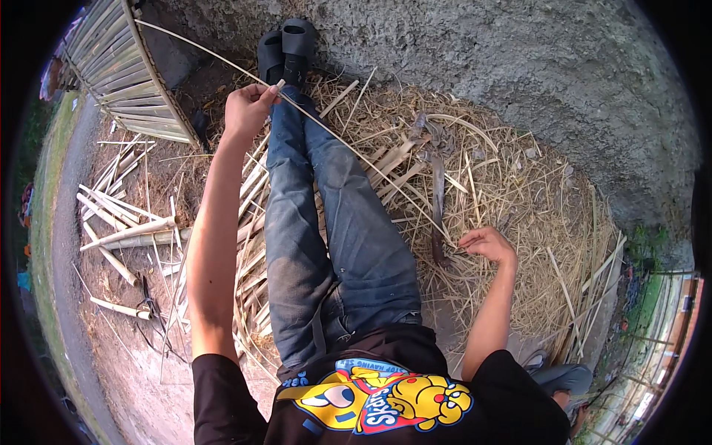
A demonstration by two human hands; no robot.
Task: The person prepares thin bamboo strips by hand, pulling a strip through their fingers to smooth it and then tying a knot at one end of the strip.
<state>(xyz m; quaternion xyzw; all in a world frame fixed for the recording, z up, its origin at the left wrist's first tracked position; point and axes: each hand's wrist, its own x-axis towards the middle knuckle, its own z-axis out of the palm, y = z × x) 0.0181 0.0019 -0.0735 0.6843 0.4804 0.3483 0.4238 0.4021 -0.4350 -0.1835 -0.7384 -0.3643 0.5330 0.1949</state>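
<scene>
Across your outstretched legs [326, 215], in the single head view, a long thin bamboo strip [356, 152] runs from the far left down toward the near right. Your left hand [248, 110] is raised at the far end of your knees, fingers pinched shut on the strip just short of your dark shoes [288, 46]. Your right hand [486, 243] rests low at your right side, fingers curled around the strip's near end — whether it truly grips or only guides it, you cannot tell from here.

Right of your legs lies a bed of bamboo shavings and splinters [482, 178] over the ground; on the left sit cut bamboo lengths [122, 233] and, far left, a woven bamboo panel [122, 67].

The strip looks taut and springy, with sharp edges — if it slides through a closed hand, it could slice your fingers. Should either grip loosen, it may whip back toward you. Bent too hard between the hands, it would likely snap.
</scene>
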